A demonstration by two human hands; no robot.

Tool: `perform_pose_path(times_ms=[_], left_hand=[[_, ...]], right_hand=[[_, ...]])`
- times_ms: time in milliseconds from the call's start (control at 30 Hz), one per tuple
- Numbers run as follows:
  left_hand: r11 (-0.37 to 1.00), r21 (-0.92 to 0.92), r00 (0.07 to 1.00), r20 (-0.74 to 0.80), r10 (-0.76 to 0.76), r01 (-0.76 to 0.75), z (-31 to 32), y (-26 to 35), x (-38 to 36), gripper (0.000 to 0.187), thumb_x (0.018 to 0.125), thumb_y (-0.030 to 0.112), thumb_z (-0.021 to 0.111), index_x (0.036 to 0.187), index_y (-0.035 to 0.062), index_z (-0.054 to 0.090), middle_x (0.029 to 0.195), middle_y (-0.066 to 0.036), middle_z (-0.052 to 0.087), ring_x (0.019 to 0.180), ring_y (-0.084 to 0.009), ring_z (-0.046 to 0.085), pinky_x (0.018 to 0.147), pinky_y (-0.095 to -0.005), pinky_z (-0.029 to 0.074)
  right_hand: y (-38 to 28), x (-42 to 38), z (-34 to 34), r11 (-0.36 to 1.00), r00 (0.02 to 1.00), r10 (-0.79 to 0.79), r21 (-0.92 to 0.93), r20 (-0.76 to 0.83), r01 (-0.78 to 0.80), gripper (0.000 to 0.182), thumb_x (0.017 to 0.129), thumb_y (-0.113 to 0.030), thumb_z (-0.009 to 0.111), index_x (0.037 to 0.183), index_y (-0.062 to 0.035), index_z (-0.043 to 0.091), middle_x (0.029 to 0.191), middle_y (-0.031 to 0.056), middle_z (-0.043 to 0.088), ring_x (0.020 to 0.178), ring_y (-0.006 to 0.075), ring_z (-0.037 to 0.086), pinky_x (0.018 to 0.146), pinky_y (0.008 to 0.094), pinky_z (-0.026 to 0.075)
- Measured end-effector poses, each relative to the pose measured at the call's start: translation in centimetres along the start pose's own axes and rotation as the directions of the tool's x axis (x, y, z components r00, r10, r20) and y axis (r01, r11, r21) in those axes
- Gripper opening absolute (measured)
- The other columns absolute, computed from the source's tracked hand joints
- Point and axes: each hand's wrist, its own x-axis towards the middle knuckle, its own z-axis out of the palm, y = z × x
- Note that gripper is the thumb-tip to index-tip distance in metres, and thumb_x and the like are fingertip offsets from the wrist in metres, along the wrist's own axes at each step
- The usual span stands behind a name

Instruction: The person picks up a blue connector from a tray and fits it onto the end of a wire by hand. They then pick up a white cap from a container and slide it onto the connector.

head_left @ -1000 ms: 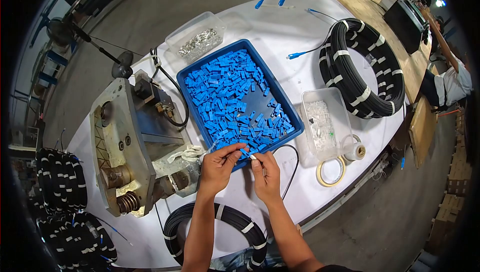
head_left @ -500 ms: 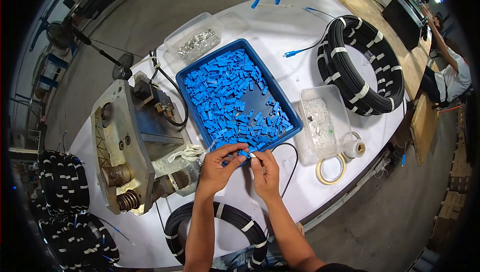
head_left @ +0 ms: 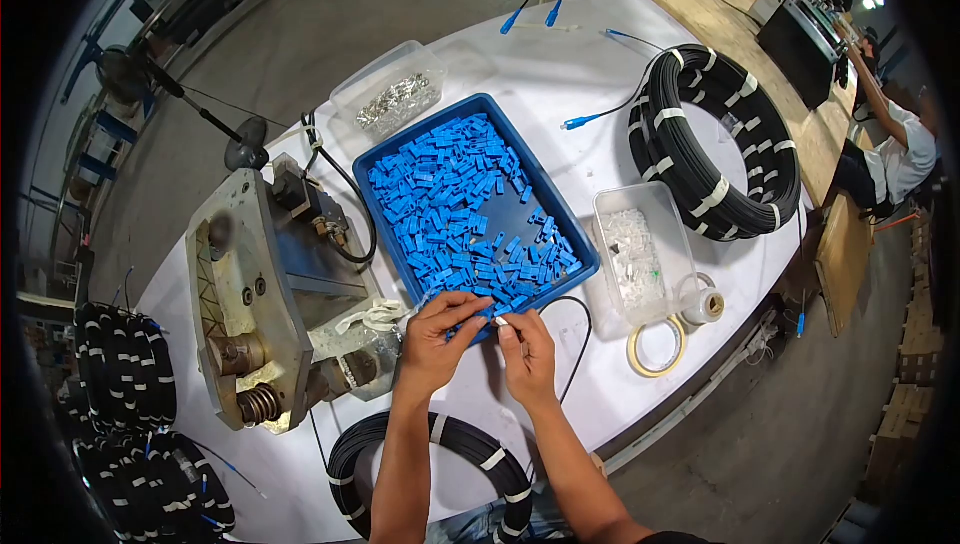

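My left hand [head_left: 436, 338] pinches a small blue connector housing [head_left: 481, 318] at the near edge of the blue tray [head_left: 576, 247]. My right hand [head_left: 526, 354] holds the white tip of a thin black cable [head_left: 578, 342] and meets the left hand's fingertips at that housing. The tray is full of several loose blue housings [head_left: 450, 206]. The cable curves right from my hands and back toward me.
A grey metal press [head_left: 258, 294] stands to the left. Clear tubs hold metal parts [head_left: 392, 94] and white parts [head_left: 636, 256]. Black cable coils lie at the right [head_left: 715, 144], near me [head_left: 440, 454] and left [head_left: 125, 364]. Tape rolls [head_left: 660, 344] sit nearby. Another person [head_left: 895, 154] sits at the far right.
My hands stay together at the tray's near edge, fingers shifting slightly on the housing and cable tip. The view has drifted a little; the person at right moved an arm.
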Motion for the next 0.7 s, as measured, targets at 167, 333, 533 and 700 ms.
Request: perform_pose_path(times_ms=[167,333,533,700], left_hand=[[0.899,-0.389,0.98,0.072,-0.186,0.199,0.02,-0.19,-0.2,0.038,0.087,-0.003,0.066,0.124,-0.0052,0.058,0.113,-0.013,0.065,0.102,-0.0156,0.062,0.089,-0.0286,0.051],[0.914,-0.363,0.983,0.081,-0.162,0.18,-0.01,0.1,-0.11,0.032,0.087,-0.005,0.065,0.119,-0.0048,0.06,0.112,-0.012,0.066,0.103,-0.0159,0.062,0.092,-0.0286,0.05],[0.877,-0.419,0.972,0.096,-0.216,0.236,-0.21,0.03,-0.17,0.033,0.087,-0.006,0.064,0.12,-0.0041,0.06,0.111,-0.012,0.067,0.103,-0.0154,0.062,0.092,-0.0285,0.049],[0.87,-0.431,0.971,0.09,-0.222,0.239,-0.42,0.35,-0.13,0.03,0.086,-0.005,0.066,0.116,-0.0031,0.06,0.11,-0.011,0.067,0.1,-0.0137,0.062,0.09,-0.0266,0.05]], right_hand=[[-0.15,-0.08,-0.18,0.999,0.999,0.031,0.016,0.014,-0.031,0.016,0.093,-0.01,0.059,0.099,0.004,0.065,0.078,0.0089,0.052,0.067,0.0173,0.05,0.061,0.0277,0.04],[-0.15,0.07,-0.17,1.0,1.0,-0.011,-0.004,0.012,0.011,0.015,0.093,-0.01,0.06,0.099,0.0039,0.064,0.078,0.0087,0.052,0.067,0.0173,0.05,0.061,0.0276,0.04],[-0.35,0.09,-0.17,1.0,1.0,-0.016,-0.004,0.01,0.016,0.015,0.093,-0.01,0.061,0.098,0.0035,0.065,0.077,0.0086,0.051,0.067,0.0177,0.049,0.061,0.0278,0.04],[-0.35,0.09,-0.25,1.0,1.0,-0.012,-0.008,0.016,0.012,0.015,0.093,-0.011,0.061,0.099,0.0028,0.065,0.077,0.0086,0.05,0.068,0.0179,0.049,0.061,0.0281,0.04]])
